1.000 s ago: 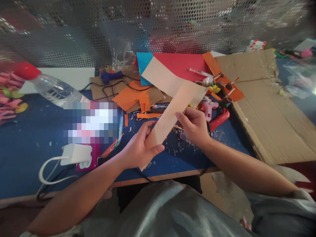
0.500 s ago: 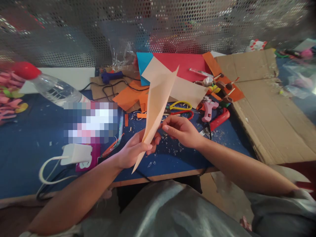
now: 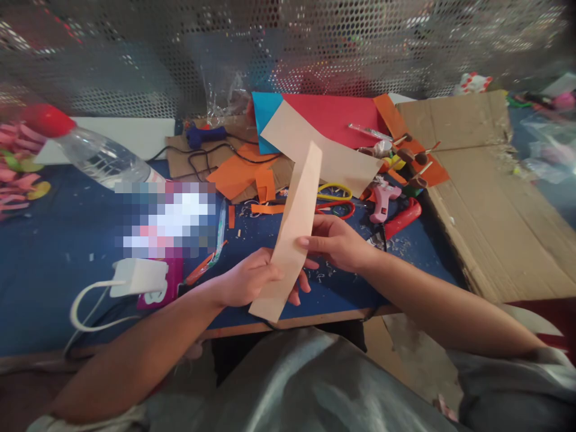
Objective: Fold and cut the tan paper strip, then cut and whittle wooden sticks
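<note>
Between my hands is a long folded strip of peach paper (image 3: 294, 231), tilted, its lower end near the table's front edge. My left hand (image 3: 254, 277) grips its lower part, thumb on the near face and fingertips showing past the right side. Higher up, my right hand (image 3: 337, 242) pinches the right edge with the thumb in front and fingers behind. Beyond the strip lies a larger peach sheet (image 3: 342, 165) on red paper (image 3: 333, 114). Scissors with red handles (image 3: 344, 209) and a yellow-handled pair (image 3: 335, 192) lie just past my right hand.
A pink glue gun (image 3: 384, 201) and a red-handled cutter (image 3: 404, 219) lie right of centre, near a big cardboard sheet (image 3: 504, 210). On the left are a red-capped bottle (image 3: 108, 157), a white charger (image 3: 139, 277) and a blurred-out bright patch. Orange paper scraps (image 3: 240, 171) lie behind.
The peach paper has turned from edge-on to a narrower folded strip facing me, its top lower. My right hand has moved from beside the paper onto its right edge.
</note>
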{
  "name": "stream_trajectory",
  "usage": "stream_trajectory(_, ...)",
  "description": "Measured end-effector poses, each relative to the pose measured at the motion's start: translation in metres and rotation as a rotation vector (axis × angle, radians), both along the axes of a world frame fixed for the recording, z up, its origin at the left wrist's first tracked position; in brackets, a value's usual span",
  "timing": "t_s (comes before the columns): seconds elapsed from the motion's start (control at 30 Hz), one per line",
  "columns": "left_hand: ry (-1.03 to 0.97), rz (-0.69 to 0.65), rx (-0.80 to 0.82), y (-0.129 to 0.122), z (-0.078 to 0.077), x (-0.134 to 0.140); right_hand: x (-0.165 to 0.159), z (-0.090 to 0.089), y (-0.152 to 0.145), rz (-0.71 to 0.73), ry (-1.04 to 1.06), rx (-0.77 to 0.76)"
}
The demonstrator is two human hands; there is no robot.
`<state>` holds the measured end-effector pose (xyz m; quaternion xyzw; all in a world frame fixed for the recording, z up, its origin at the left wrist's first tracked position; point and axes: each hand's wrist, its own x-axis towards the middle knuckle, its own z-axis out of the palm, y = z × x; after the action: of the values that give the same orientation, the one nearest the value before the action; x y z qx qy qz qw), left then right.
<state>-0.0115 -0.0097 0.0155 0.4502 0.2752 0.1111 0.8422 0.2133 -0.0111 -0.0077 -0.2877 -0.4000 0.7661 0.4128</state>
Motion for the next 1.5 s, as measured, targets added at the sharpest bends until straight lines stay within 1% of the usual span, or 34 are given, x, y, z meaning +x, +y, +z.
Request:
stream_trajectory(0.07, 0.026, 0.005, 0.028, -0.001, 0.0, 0.001, -0.002, -0.001, -0.001, -0.006, 0.004, 0.009)
stream_trajectory(0.13, 0.066, 0.038, 0.083, -0.002, 0.0, 0.002, -0.003, -0.002, -0.001, -0.049, -0.022, 0.02)
stream_trajectory(0.2, 0.102, 0.065, 0.1, -0.003, -0.001, 0.003, -0.004, -0.002, -0.002, -0.069, -0.058, 0.036)
stream_trajectory(0.33, 0.114, 0.088, 0.027, -0.004, -0.007, 0.004, -0.004, 0.0, -0.002, -0.073, -0.096, 0.075)
stream_trajectory(0.47, 0.066, 0.123, -0.024, -0.004, -0.014, 0.005, -0.004, 0.001, -0.003, -0.125, -0.089, 0.083)
stream_trajectory(0.67, 0.08, 0.073, -0.094, -0.003, -0.013, 0.004, -0.004, -0.001, -0.003, -0.154, -0.058, 0.058)
stream_trajectory(0.73, 0.085, 0.036, -0.118, -0.003, -0.011, 0.003, -0.003, -0.003, -0.002, -0.195, -0.086, 0.048)
stream_trajectory(0.83, 0.092, 0.002, -0.134, -0.003, -0.009, 0.002, -0.001, -0.004, 0.0, -0.257, -0.141, 0.081)
stream_trajectory(0.97, 0.103, 0.008, -0.084, -0.002, -0.007, 0.002, -0.001, -0.004, 0.0, -0.266, -0.152, 0.117)
stream_trajectory(1.07, 0.116, 0.062, -0.008, -0.002, -0.006, 0.004, -0.003, -0.005, -0.001, -0.223, -0.138, 0.098)
stream_trajectory(1.17, 0.161, 0.101, 0.026, -0.003, -0.008, 0.005, -0.003, -0.006, -0.003, -0.205, -0.133, 0.074)
stream_trajectory(1.23, 0.187, 0.07, 0.042, -0.003, -0.008, 0.004, -0.002, -0.006, -0.002, -0.227, -0.149, 0.055)
stream_trajectory(1.33, 0.22, -0.033, 0.067, -0.003, -0.008, 0.003, 0.001, -0.003, -0.002, -0.312, -0.16, 0.027)
stream_trajectory(1.4, 0.208, -0.089, 0.071, -0.003, -0.007, 0.002, 0.002, -0.001, -0.002, -0.354, -0.139, 0.029)
stream_trajectory(1.43, 0.189, -0.099, 0.069, -0.003, -0.006, 0.001, 0.002, 0.0, -0.002, -0.356, -0.131, 0.036)
stream_trajectory(1.5, 0.135, -0.083, 0.064, -0.002, -0.005, 0.001, 0.002, 0.0, -0.003, -0.31, -0.13, 0.057)
